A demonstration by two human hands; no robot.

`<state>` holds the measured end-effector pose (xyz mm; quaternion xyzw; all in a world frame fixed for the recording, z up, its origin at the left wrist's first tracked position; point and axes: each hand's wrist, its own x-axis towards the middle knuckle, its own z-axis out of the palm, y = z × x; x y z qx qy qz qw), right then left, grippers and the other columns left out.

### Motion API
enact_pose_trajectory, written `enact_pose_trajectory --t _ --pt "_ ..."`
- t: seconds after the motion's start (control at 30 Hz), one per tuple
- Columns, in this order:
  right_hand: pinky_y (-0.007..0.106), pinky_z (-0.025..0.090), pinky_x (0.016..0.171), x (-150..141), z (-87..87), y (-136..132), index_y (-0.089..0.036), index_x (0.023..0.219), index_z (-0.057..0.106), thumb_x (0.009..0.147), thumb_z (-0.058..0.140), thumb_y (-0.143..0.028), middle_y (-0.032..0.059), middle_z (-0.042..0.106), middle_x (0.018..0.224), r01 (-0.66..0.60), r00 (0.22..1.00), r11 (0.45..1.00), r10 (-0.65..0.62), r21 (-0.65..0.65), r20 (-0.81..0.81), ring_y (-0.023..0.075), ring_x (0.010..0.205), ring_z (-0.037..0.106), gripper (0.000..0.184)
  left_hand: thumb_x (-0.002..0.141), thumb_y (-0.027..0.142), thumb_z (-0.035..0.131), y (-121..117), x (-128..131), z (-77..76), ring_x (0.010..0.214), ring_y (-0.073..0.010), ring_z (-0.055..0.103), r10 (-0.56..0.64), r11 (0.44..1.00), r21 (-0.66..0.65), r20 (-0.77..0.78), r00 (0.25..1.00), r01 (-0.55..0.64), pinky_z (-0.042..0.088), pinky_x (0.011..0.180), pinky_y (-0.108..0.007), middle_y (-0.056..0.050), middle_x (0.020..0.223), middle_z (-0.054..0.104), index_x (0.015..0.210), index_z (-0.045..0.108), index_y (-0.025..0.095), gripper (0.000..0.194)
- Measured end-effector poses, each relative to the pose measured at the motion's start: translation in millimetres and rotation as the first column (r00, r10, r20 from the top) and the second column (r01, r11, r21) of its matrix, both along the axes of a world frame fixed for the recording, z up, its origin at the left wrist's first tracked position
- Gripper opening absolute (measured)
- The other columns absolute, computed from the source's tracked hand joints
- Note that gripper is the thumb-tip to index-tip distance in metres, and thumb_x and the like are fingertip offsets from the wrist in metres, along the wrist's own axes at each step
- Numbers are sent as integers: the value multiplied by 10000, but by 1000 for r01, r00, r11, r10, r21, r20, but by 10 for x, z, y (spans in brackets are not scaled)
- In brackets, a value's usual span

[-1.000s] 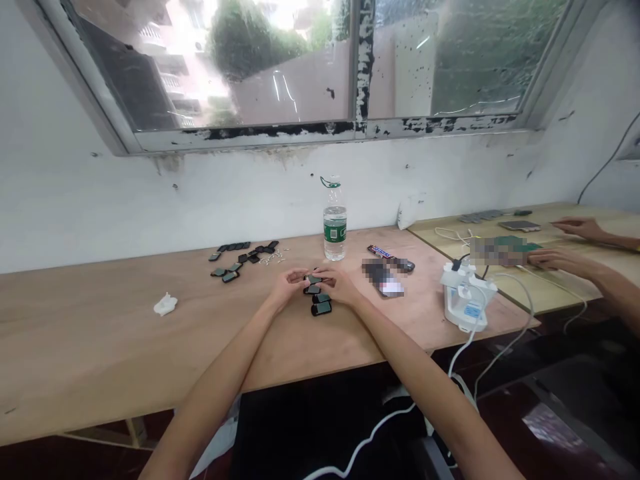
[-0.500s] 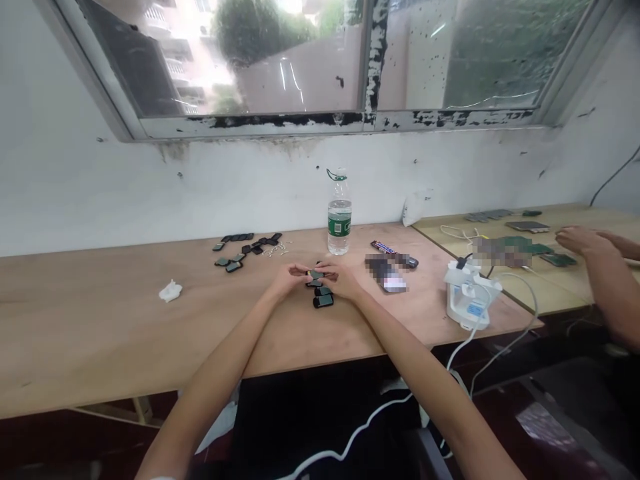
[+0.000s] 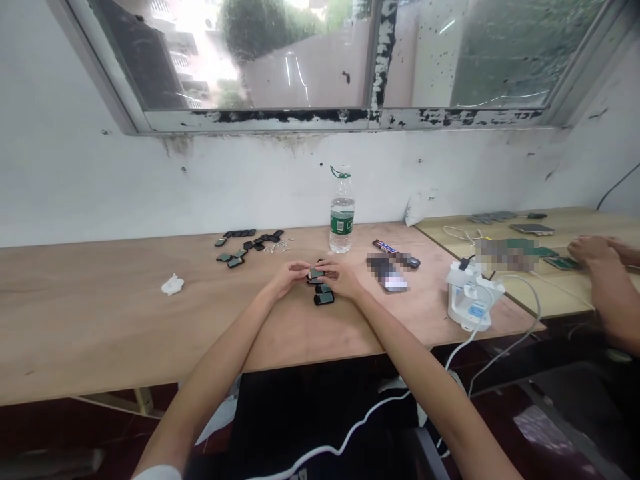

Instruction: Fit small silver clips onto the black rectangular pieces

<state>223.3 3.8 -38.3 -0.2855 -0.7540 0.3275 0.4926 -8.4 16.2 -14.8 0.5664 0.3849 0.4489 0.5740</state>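
My left hand [image 3: 289, 280] and my right hand [image 3: 341, 280] meet at the middle of the wooden table. Their fingertips close from both sides on a small black-rimmed piece with a grey-green face [image 3: 315, 273]; its exact kind is too small to tell. Just below my right fingers lie more of these black-framed pieces [image 3: 324, 299] in a short column, partly covered by the hand. Further left, several similar dark pieces [image 3: 235, 262] are spread in loose groups, beside a scatter of tiny white parts [image 3: 275, 247].
A water bottle [image 3: 342, 225] stands behind my hands. A wrapped snack bar [image 3: 384, 247] and a blurred-out object [image 3: 383, 270] lie to the right, near a white power strip [image 3: 473, 300] with cables. Crumpled white tissue [image 3: 173, 285] sits left. Another person's hands [image 3: 593, 250] are beside green boards.
The view has shifted slightly. My hands stay around the same small piece, with only a slight movement of the fingers. The other person's hands have moved a little.
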Motion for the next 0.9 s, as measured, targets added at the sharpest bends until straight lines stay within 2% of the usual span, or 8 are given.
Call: enact_pose_trajectory --t 0.23,0.43,0.57,0.7,0.77,0.9 --pt "415 670 972 -18 -7 -11 -239 1190 824 913 755 -314 113 719 1306 -20 1000 1000 19 25 12 239 1120 753 295 546 552 995 -49 66 -9 803 -228 730 24 1000 18 -57 998 -23 612 765 -376 -87 918 790 887 792 171 550" --pt "395 664 954 7 21 22 -230 1165 830 895 773 -309 111 741 1298 22 1000 999 -23 27 16 239 1101 757 287 585 654 954 -60 121 26 868 -255 737 72 995 75 -80 994 -66 619 811 -401 -114 982 801 954 789 157 640" --pt "384 655 909 166 61 118 -209 1139 825 887 766 -337 119 757 1290 211 978 977 -211 34 -5 245 1054 760 289 664 712 879 11 54 55 959 -293 745 233 958 205 -143 962 -202 608 846 -403 -124 986 810 1031 798 164 664" --pt "397 637 888 407 49 248 -174 1105 797 869 727 -340 127 794 1191 471 880 881 -473 -43 -42 240 940 760 296 722 616 845 61 -46 26 969 -314 735 324 907 371 -318 891 -197 572 928 -449 -128 992 815 909 817 191 466" --pt "394 632 874 514 29 293 -170 1042 789 840 720 -312 115 813 1104 526 849 848 -528 -69 -3 242 902 755 256 741 563 823 61 -65 -2 955 -312 723 345 891 418 -370 863 -177 563 928 -451 -126 1031 812 875 823 205 382" --pt "352 616 812 623 -7 316 -182 924 783 795 730 -236 74 811 911 566 819 818 -544 -99 183 215 781 731 150 775 485 781 34 -38 -34 931 -292 698 357 860 495 -412 838 -123 560 900 -423 -116 1066 790 860 835 224 280"
